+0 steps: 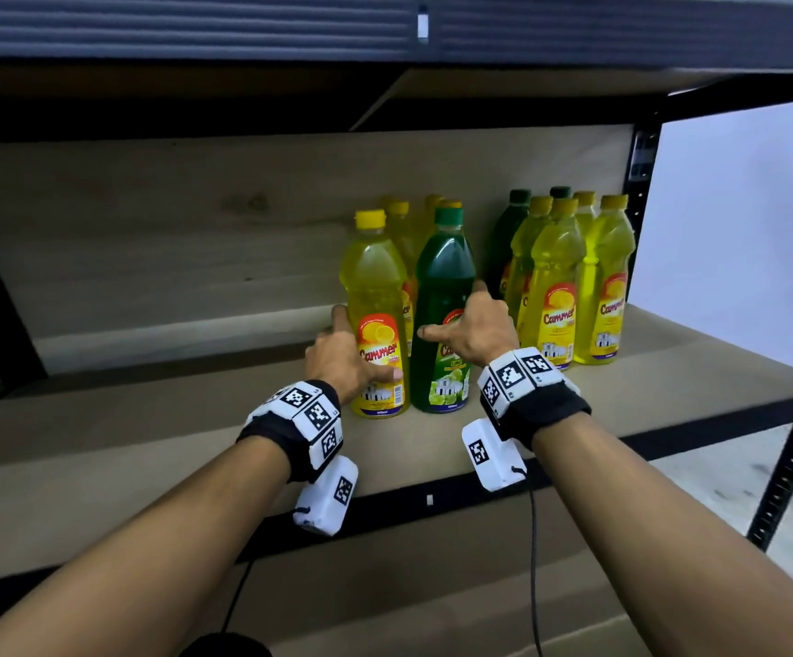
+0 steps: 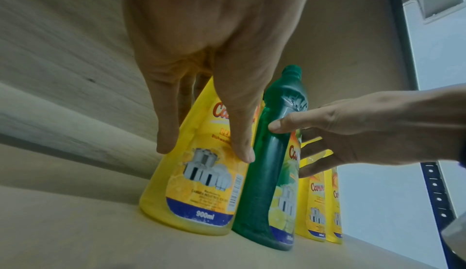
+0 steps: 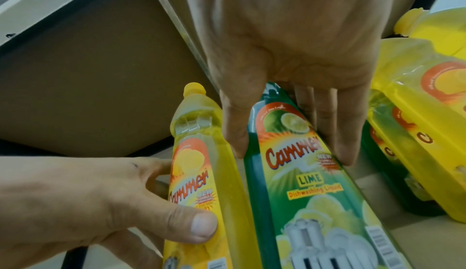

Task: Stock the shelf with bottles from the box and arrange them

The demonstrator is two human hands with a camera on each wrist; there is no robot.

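Left hand [image 1: 337, 358] grips yellow bottle [image 1: 375, 320] (full); right hand [image 1: 475, 329] grips green bottle [image 1: 444, 296].

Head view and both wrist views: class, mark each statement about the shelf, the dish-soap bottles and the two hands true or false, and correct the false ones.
1. The left hand holds a yellow lemon bottle. True.
2. The right hand holds a yellow bottle. False: it holds the green lime bottle.
3. Both held bottles stand upright on the shelf board. True.
4. The green lime bottle has a yellow cap. False: its cap is green.
5. More bottles stand in a group to the right of the held pair. True.
6. The two held bottles lie on their sides. False: they stand side by side, upright.
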